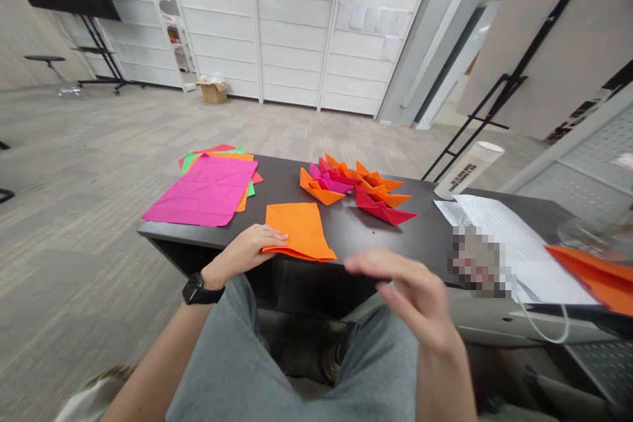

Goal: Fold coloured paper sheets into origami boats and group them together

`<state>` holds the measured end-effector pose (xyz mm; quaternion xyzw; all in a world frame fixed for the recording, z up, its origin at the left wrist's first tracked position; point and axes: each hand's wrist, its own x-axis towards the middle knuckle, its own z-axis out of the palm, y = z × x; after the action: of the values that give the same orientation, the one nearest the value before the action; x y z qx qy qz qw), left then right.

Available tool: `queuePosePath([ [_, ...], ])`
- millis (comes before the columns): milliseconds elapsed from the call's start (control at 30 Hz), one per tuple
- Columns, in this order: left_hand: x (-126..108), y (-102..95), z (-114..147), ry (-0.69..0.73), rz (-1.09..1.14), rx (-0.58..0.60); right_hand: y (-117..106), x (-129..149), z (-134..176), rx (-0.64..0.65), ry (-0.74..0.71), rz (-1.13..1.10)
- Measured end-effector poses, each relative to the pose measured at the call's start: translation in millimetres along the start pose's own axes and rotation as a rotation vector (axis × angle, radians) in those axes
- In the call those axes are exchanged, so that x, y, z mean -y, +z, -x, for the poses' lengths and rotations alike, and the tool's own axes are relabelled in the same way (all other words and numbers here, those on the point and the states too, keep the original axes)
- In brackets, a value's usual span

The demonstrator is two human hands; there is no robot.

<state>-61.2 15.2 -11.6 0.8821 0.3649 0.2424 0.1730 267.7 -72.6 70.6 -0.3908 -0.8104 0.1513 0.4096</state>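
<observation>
A folded orange sheet of paper (299, 227) lies at the front edge of the dark table. My left hand (254, 242), with a black watch on its wrist, holds the sheet at its left front corner, fingers on top; the thumb is hidden. My right hand (413, 287) hovers just off the table edge, right of the sheet, slightly blurred. Its fingers are stretched out and it holds nothing. Behind the sheet stand several folded paper boats, among them a red boat (380, 206) and an orange boat (321, 188).
Coloured paper sheets (208, 191), magenta on top, lie at the table's (341, 231) left end. On the right are a white cylinder (469, 168), printed sheets (514, 244), a blurred-out patch and an orange paper piece (598, 277). A white cable (548, 336) hangs down there.
</observation>
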Motion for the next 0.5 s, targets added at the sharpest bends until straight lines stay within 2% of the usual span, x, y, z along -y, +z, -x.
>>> queuePosePath([
  [67,2,-0.3,-3,-0.037,0.039,-0.029,19,-26,-22,0.22,0.039,-0.051],
  [133,3,-1.4,-7,-0.087,0.076,-0.064,45,-53,-40,0.352,0.093,-0.07],
  [200,3,-3.1,-10,-0.136,0.118,-0.084,68,-73,-49,0.341,0.126,-0.06],
  [267,4,-4.6,-12,-0.182,0.161,-0.09,82,-82,-50,0.311,0.141,-0.059],
  [367,5,-4.7,-13,-0.254,0.204,-0.114,87,-84,-47,0.258,0.17,-0.061],
  [500,9,-0.8,-14,-0.344,0.223,-0.213,91,-87,-51,0.186,0.212,-0.018],
])
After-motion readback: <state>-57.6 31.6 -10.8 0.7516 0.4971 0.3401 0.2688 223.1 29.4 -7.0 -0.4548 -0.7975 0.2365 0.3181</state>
